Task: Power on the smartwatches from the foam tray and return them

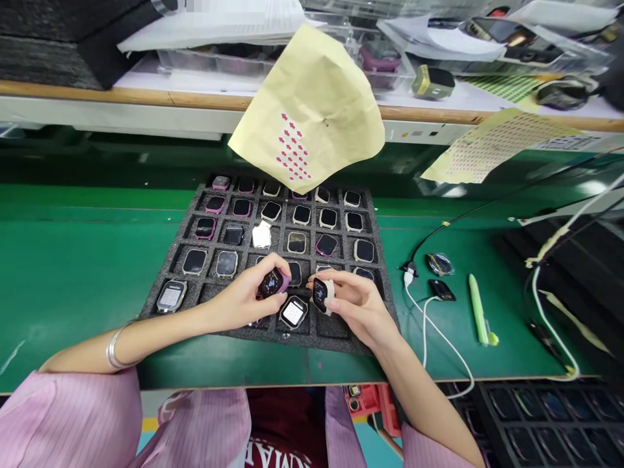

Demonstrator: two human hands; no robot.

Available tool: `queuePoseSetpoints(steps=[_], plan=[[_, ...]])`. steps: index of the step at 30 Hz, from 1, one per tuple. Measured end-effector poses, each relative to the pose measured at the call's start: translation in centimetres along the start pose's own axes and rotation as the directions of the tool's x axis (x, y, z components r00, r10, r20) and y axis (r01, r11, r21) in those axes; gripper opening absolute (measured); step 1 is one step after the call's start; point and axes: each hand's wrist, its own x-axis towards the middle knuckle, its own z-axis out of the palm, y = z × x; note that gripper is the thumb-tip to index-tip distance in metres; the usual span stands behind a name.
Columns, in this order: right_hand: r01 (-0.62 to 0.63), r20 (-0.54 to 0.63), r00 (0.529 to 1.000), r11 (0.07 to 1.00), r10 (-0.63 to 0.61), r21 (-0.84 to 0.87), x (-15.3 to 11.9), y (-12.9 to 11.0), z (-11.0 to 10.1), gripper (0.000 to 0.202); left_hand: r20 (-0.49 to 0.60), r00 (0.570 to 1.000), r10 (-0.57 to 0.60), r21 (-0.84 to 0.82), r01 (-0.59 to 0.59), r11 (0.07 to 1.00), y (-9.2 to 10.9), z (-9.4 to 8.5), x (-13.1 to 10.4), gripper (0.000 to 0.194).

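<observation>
A black foam tray [168, 260] with many square compartments lies on the green bench, most of them holding watch bodies. My left hand [253, 286] grips a purple watch [272, 283] whose dark screen shows small lit marks. Between the fingers of my right hand [358, 300] is a white watch [321, 294], tilted, its screen lit in part. Below and between the two hands, a watch with a bright white screen [294, 312] rests in the tray. Another lit watch [171, 296] sits at the tray's front left corner. My left hand and forearm hide some compartments.
Yellow sticker sheet [336, 110] hangs over the tray's back edge from the shelf [195, 99]. At right lie white cables [453, 348], a small black device [442, 290] and a green pen [478, 309]. Another black tray [550, 422] of watches is at the lower right.
</observation>
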Motion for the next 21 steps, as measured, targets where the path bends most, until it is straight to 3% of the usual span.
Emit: queuePoseSetpoints(steps=[8, 21], plan=[[0.021, 0.06, 0.998, 0.999, -0.019, -0.034, -0.15, -0.06, 0.06, 0.029, 0.039, 0.999, -0.003, 0.038, 0.001, 0.999, 0.2, 0.0, -0.09, 0.02], [-0.032, 0.026, 0.999, 0.999, 0.033, -0.018, -0.21, -0.11, 0.18, 0.029, 0.007, 0.999, -0.049, 0.031, 0.049, 0.998, -0.36, 0.21, 0.0, 0.02]])
